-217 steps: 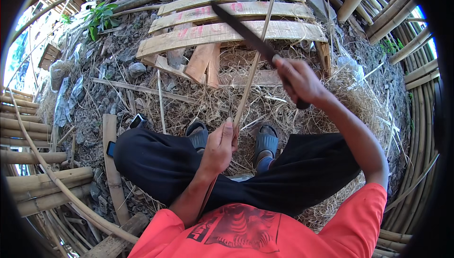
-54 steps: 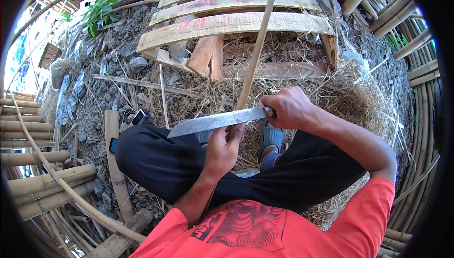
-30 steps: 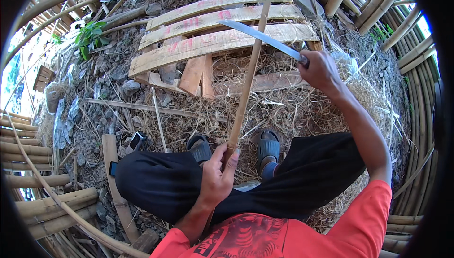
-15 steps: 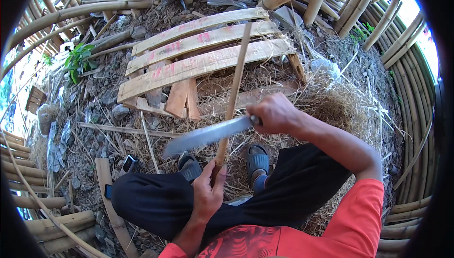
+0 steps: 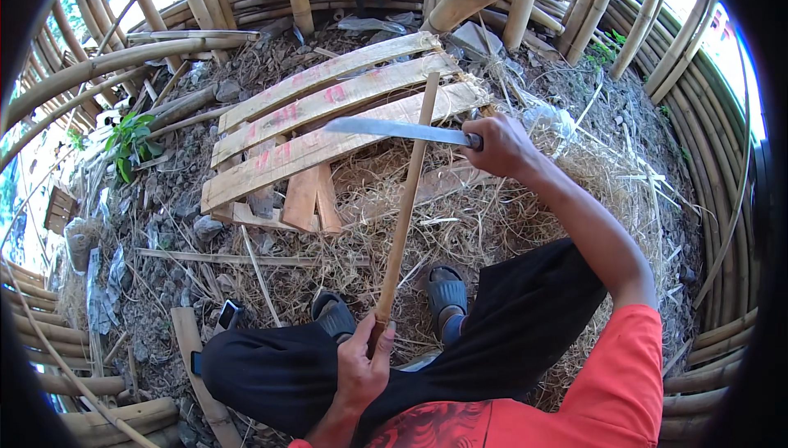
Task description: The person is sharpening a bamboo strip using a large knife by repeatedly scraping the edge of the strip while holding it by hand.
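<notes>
My left hand (image 5: 364, 366) is closed round the lower end of a bamboo stick (image 5: 402, 230), which slants up and away from me. My right hand (image 5: 502, 146) grips the dark handle of a machete (image 5: 394, 129). The grey blade points left and crosses the stick in its upper part; whether it touches the stick I cannot tell. Beyond the stick lies a wooden pallet of pale slats (image 5: 328, 129) with pink marks. Below the nearest slat stand short reddish wood pieces (image 5: 310, 200).
Dry fibres and shavings (image 5: 447, 222) cover the ground round my sandals (image 5: 447, 292). By my left knee lie a small dark device (image 5: 230, 315) and a flat bamboo strip (image 5: 201, 374). Bamboo poles (image 5: 714, 202) wall the space. A leafy plant (image 5: 130, 144) grows at the left.
My right hand has brought the machete up and away, from low on the stick to its upper part. My left hand keeps its hold. The whole view has shifted slightly.
</notes>
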Available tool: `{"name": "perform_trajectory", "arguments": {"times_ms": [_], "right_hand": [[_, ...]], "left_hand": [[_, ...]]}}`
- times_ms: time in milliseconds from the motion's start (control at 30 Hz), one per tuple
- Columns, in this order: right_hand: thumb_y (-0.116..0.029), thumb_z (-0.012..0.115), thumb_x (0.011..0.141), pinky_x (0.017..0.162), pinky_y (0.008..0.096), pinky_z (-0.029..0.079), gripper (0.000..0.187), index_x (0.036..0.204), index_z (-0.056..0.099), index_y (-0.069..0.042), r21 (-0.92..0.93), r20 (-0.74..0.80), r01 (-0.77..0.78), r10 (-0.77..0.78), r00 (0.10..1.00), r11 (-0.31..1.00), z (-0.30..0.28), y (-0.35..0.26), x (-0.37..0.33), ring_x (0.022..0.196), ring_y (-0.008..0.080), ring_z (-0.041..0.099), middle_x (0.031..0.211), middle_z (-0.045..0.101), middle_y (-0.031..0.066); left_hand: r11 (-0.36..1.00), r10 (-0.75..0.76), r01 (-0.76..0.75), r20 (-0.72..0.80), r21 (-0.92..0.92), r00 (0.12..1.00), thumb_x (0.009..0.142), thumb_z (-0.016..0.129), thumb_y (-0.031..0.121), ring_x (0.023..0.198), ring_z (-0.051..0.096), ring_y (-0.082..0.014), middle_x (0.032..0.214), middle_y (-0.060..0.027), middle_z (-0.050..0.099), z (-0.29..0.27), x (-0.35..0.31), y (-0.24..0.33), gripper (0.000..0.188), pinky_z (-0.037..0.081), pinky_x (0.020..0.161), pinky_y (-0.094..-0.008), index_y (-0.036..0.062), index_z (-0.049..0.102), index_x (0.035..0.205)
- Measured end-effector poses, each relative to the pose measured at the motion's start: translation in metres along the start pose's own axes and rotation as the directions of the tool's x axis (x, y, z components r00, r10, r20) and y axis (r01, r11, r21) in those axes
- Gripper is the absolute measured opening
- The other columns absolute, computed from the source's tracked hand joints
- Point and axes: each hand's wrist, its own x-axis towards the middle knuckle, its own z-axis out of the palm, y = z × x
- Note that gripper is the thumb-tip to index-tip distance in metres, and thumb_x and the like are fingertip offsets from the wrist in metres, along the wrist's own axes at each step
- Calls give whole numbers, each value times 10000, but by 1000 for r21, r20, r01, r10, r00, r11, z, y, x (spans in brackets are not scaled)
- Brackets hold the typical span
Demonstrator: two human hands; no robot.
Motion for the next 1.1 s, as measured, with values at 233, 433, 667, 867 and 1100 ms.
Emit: {"name": "perform_trajectory", "arguments": {"times_ms": [233, 433, 667, 867, 1100], "right_hand": [[-126, 674, 766, 527, 443, 463, 97, 700, 657, -56, 81, 10, -6, 5, 1000, 997, 1, 7, 4, 505, 312, 598, 546, 587, 127], [-240, 629, 848, 606, 382, 547, 230, 703, 676, -68, -9, -117, -407, 404, 907, 913, -24, 67, 10, 582, 222, 656, 629, 666, 113], [-287, 663, 846, 730, 427, 535, 265, 875, 717, -30, 71, -100, -368, 374, 922, 927, 10, 93, -15, 740, 298, 693, 777, 715, 149], [-282, 683, 877, 650, 390, 468, 290, 912, 700, 6, 215, -25, -546, 564, 826, 810, -8, 113, -28, 640, 176, 608, 724, 692, 129], [-237, 743, 847, 636, 358, 493, 305, 1029, 709, 6, 275, -270, -184, 260, 927, 944, -26, 42, -21, 613, 184, 599, 699, 667, 128]], "left_hand": [[998, -43, 44, 39, -34, 998, 994, 631, 152, 599, 495, -60, 698, -15, 572, -1, -2, 3, 296, 410, 529, -255, -50, 591, 1207], [996, -86, 83, 249, 21, 965, 977, 633, 115, 636, 566, -110, 747, -87, 621, -2, -9, 27, 245, 473, 595, -274, -6, 626, 1190], [999, -52, 50, 165, 16, 985, 989, 637, 159, 656, 563, -110, 767, -74, 624, 10, 4, 23, 260, 476, 613, -278, -13, 625, 1183], [978, -134, 136, 22, -161, 991, 1006, 622, 164, 640, 455, -27, 717, 22, 538, 7, 11, 9, 284, 385, 558, -215, -53, 607, 1188], [987, -75, 70, -35, -146, 997, 1010, 619, 160, 652, 473, -28, 778, 25, 572, -13, 24, 34, 261, 399, 565, -221, -13, 582, 1202]]}}
